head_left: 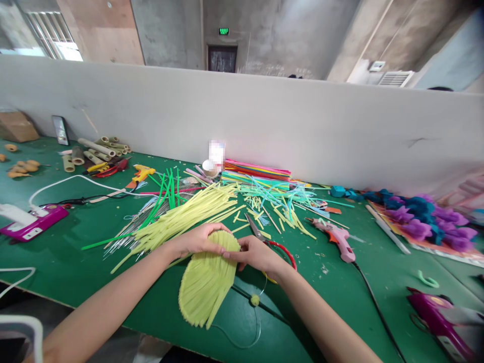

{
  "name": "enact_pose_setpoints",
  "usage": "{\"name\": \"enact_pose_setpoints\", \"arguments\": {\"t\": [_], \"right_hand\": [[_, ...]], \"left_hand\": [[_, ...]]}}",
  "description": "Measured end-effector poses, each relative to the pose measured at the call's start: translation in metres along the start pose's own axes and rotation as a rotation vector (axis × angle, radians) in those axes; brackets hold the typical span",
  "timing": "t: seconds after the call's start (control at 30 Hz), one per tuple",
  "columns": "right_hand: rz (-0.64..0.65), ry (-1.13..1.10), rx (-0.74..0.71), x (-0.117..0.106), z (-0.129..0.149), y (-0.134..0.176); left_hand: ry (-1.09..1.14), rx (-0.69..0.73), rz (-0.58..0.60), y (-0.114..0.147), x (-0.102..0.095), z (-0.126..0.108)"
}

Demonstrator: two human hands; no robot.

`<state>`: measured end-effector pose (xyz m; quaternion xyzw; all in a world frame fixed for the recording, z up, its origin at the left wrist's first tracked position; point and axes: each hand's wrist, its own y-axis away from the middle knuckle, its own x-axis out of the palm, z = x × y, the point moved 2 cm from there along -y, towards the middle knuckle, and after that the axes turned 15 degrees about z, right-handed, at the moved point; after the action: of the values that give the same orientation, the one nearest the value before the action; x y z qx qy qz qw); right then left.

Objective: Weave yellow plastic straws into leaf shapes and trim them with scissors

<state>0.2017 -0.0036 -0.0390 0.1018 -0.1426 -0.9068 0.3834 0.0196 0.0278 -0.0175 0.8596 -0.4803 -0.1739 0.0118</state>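
Note:
A fan-shaped bundle of yellow-green pipe cleaners point(207, 287) is held between my two hands over the table's front part. My left hand point(202, 239) wraps over its upper left side, thumb on top. From the right, my right hand point(255, 254) pinches the upper edge, its fingertips close to the left thumb. Just behind the right hand lie red-handled scissors point(282, 249), partly covered by it. Below that wrist is a small green fuzzy ball point(254, 300) on a thin wire. Loose yellow pipe cleaners point(189, 214) lie behind my left hand.
A pink glue gun point(338, 239) with a black cord lies to the right. A yellow glue gun point(142, 174), bamboo tubes point(98, 151) and a purple power strip point(38, 224) are on the left. Purple and teal fuzzy flowers point(427, 217) lie far right. A white partition point(264, 116) borders the back.

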Motion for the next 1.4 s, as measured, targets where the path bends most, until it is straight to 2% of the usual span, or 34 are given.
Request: {"name": "enact_pose_setpoints", "arguments": {"t": [0.27,0.6,0.93,1.1,1.4], "right_hand": [[-0.006,-0.022,0.022,-0.001,0.001,-0.001],[-0.004,-0.026,0.014,-0.002,0.001,0.000],[0.002,-0.032,0.008,-0.001,0.005,0.002],[0.038,0.004,0.058,-0.002,0.010,0.000],[0.034,-0.014,0.040,-0.003,0.005,-0.002]], "left_hand": [[0.050,-0.024,0.040,0.001,0.001,-0.003],[0.247,-0.024,0.087,0.002,0.002,0.000],[0.161,-0.038,0.031,0.001,0.001,0.000],[0.148,-0.033,0.003,0.000,0.003,-0.002],[0.210,-0.053,0.025,0.001,0.002,0.001]]}}
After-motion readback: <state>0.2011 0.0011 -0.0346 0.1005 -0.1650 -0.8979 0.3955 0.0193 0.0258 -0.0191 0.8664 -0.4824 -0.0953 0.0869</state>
